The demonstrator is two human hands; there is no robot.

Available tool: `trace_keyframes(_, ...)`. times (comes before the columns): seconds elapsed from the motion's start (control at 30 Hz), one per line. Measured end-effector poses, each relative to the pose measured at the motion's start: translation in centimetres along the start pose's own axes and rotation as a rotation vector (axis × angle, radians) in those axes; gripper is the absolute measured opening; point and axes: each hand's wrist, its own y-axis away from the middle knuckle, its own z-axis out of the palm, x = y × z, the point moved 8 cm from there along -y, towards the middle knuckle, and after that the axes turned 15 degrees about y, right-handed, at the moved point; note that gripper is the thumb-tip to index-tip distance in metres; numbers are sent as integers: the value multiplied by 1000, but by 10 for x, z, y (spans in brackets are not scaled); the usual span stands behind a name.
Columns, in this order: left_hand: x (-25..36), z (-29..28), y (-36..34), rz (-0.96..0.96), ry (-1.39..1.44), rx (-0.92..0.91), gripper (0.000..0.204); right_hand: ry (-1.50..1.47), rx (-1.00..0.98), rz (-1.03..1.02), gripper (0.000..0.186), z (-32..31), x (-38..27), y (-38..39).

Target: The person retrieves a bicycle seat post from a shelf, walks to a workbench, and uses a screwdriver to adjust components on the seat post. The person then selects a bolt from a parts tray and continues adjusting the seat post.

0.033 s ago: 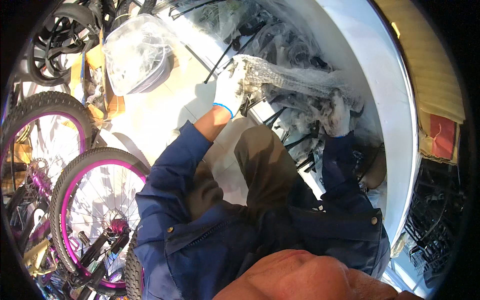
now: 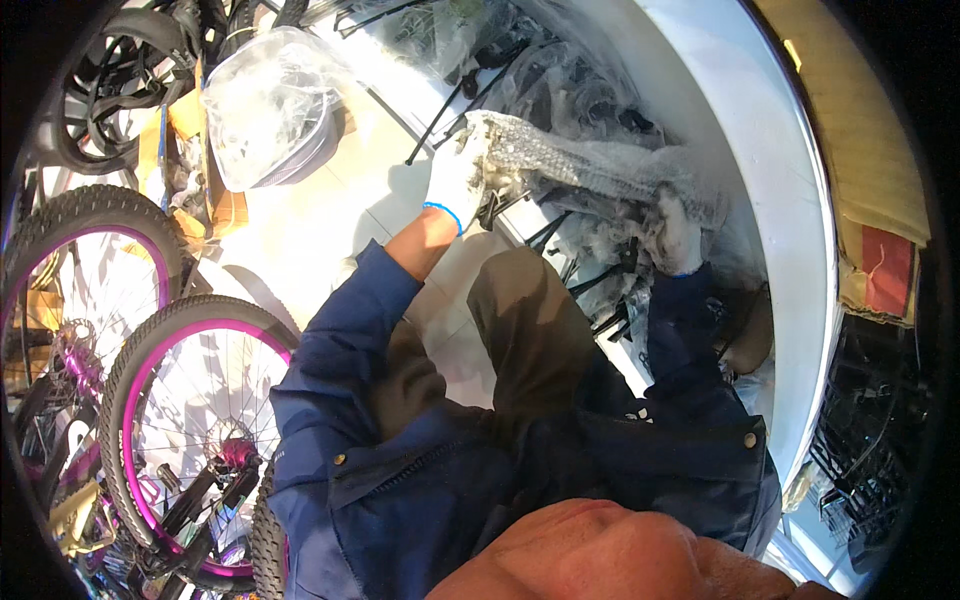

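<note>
A long bundle of clear bubble wrap (image 2: 575,160) stretches between my two hands; what it wraps, if anything, I cannot make out. My left hand (image 2: 458,182), in a white knit glove with a blue cuff, is closed around its left end. Around the right end, the fingers of my right hand (image 2: 677,238) are closed too; that glove is white and smudged dark. Just below my left hand is a small black part (image 2: 489,212). Under and beyond the wrap lie crumpled clear plastic bags (image 2: 585,90) and several thin black rods (image 2: 548,232).
To my left stand bicycle wheels with purple rims (image 2: 118,440) and knobbly tyres. A translucent tub (image 2: 290,165) with clear plastic sits at the far left, near torn cardboard (image 2: 187,115). A curved white wall (image 2: 790,220) runs along my right, with a cardboard box (image 2: 850,120) beyond it.
</note>
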Motion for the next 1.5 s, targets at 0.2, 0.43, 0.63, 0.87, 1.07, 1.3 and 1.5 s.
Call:
trace_keyframes(0.2, -17, -1, 10, 149, -930, -51, 43, 979, 286, -375, 39, -62, -20, 38)
trace_keyframes(0.43, -10, 38, 32, 717, -1717, -232, 44, 823, 881, -411, 45, -160, 4, 57)
trace_keyframes(0.63, -26, 6, 14, 292, -1921, -181, 58, 1259, 454, -355, 35, -112, 30, 20)
trace_keyframes(0.87, -61, 5, 23, 376, -1921, -240, 25, 1809, -104, -102, 41, -55, -7, -4)
trace_keyframes(1.07, -58, -5, 12, 310, -1842, -196, 29, 1697, 5, -477, 48, 12, -72, -118)
trace_keyframes(1.3, -46, -21, -1, 302, -1732, -207, 33, 2142, -101, -584, 47, 75, -29, -233)
trace_keyframes(1.5, -27, -15, -17, 519, -1566, -213, 36, 1668, 133, -219, 57, -82, -53, -150)
